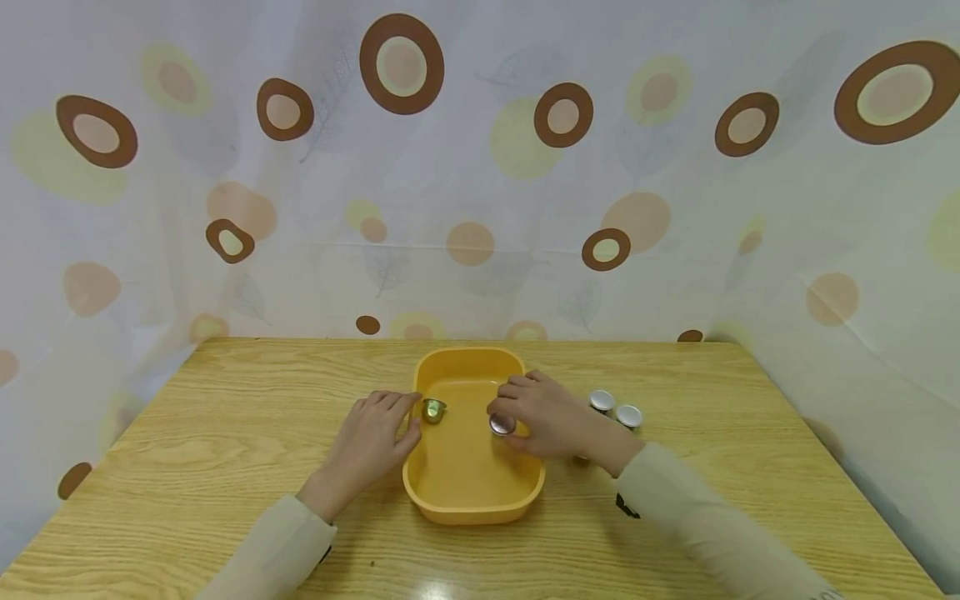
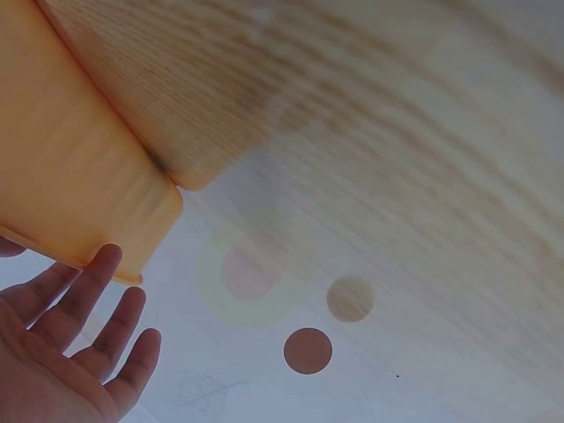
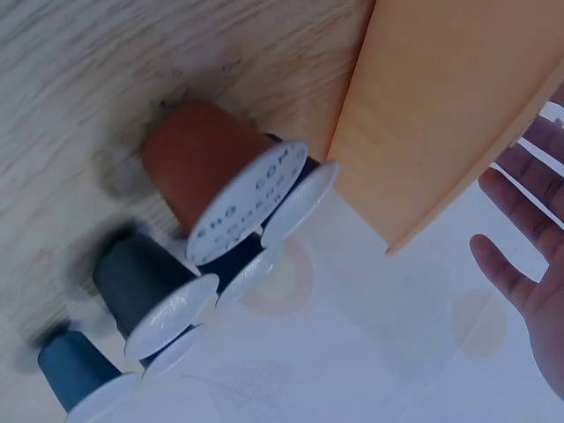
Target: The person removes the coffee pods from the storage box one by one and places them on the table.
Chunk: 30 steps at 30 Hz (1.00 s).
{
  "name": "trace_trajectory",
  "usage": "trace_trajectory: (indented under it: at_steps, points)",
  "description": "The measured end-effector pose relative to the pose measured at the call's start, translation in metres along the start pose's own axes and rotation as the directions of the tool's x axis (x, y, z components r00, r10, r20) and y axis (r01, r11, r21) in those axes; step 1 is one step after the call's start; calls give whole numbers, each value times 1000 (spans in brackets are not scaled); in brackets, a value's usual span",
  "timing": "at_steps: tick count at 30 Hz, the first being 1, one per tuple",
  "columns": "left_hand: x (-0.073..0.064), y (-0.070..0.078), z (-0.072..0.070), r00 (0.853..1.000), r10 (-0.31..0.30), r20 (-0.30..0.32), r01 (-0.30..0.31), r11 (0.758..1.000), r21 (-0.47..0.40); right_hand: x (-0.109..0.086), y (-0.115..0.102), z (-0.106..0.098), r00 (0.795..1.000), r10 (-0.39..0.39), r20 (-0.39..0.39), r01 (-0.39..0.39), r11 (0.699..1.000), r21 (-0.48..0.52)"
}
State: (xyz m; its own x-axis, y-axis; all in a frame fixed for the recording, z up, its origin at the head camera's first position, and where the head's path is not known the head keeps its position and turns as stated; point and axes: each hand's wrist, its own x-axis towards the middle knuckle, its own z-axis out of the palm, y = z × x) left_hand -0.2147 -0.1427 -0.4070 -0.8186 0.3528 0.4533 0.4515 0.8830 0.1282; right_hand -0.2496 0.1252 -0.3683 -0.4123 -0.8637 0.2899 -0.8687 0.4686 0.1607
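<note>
A yellow plastic tub (image 1: 472, 496) stands on the table between both hands. My left hand (image 1: 372, 435) is at its left side, its fingertips by the rim; in the left wrist view its fingers (image 2: 99, 273) are spread, one touching the rim. A shiny gold-green coffee capsule (image 1: 432, 412) lies inside the tub against the left wall. Over the tub's right part, my right hand (image 1: 551, 417) holds another coffee capsule (image 1: 502, 425) between thumb and fingers, its silver lid facing up. The right wrist view shows the right hand's fingers (image 3: 529, 198) past the tub rim, with the held capsule hidden.
Right of the tub, partly behind the right forearm, several coffee capsules (image 1: 628, 416) stand lid up on the wooden table (image 1: 247, 433). Among them are a brown one (image 3: 189, 154), a dark one (image 3: 141, 278) and a teal one (image 3: 72, 366). A patterned cloth (image 1: 465, 175) hangs behind.
</note>
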Motion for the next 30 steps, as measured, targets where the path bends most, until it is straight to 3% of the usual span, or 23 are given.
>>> trace_trajectory:
  at_steps: [14,30]
  points:
    - [0,0,0,1000,-1,10,2,1000,-6,-13,14,-13,995,19,-100,-22,1000,-22]
    - [0,0,-1,1000,4,4,-4,1000,-15,-36,27,-25,989,79,-128,-81,997,-15]
